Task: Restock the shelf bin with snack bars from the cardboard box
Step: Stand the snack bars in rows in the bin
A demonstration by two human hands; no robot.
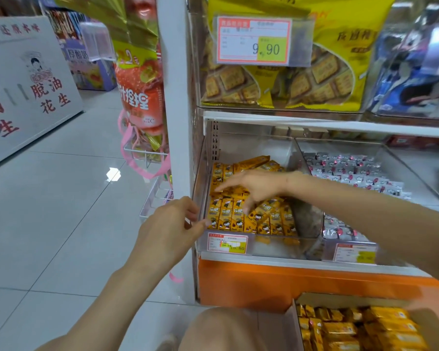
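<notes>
Cardboard box (293, 325) sits low right, holding more bars. Right hand (254, 186) rests with fingers spread on snack bars (226, 215) in shelf bin (276, 247). Left hand (170, 224), loosely curled and empty, is at the bin's front corner.

We were in a shop: a price tag (254, 40) hung above our fingers (228, 184), a second tag (227, 243) below them, on shelves (314, 124) of packaged snacks (322, 77).

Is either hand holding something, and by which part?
Right hand rests on the bars in the bin, holding none. Left hand is at the bin's front corner; grip there cannot be told.
</notes>
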